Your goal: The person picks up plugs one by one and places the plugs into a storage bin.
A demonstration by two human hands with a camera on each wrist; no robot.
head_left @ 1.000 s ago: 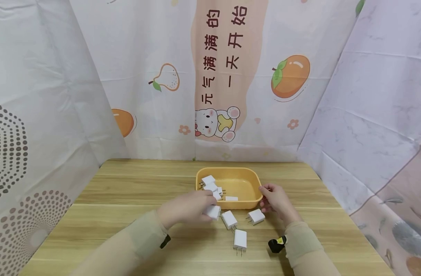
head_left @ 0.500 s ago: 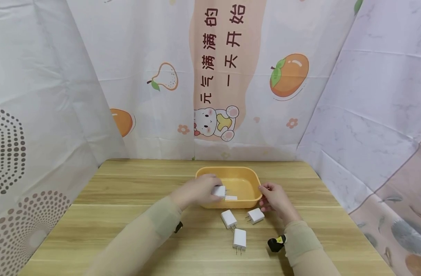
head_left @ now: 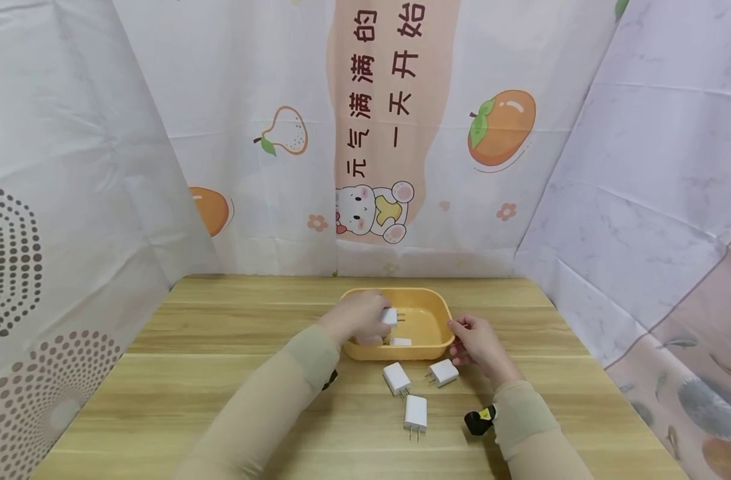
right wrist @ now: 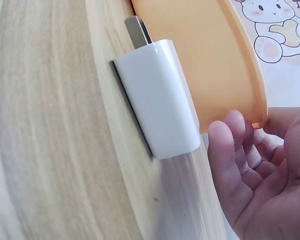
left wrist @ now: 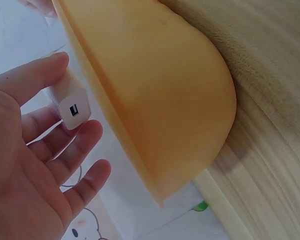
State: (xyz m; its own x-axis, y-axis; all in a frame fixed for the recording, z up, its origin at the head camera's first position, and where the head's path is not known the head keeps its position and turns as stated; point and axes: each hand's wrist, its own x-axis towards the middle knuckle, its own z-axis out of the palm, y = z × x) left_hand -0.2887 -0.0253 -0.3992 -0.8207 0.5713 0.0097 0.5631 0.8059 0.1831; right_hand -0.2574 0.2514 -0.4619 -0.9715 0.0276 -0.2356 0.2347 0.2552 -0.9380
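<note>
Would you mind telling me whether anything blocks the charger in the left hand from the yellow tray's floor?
Nothing visible does: the left hand holds the charger over the open yellow tray, its floor bare just beyond.

You face a light wooden table [head_left: 221,373] with plank seams. At 12 o'clock hangs a fruit-print curtain [head_left: 269,133] with a cartoon bear [head_left: 374,213]; at 9 o'clock, dotted fabric [head_left: 17,267]; at 3 o'clock, marbled sheeting [head_left: 659,187]. Light is even, soft.

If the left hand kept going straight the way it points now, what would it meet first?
Probably the far-right inner wall of the orange tray: the left hand holds a white charger over the tray, prongs pointing right. Depth is unclear.
</note>
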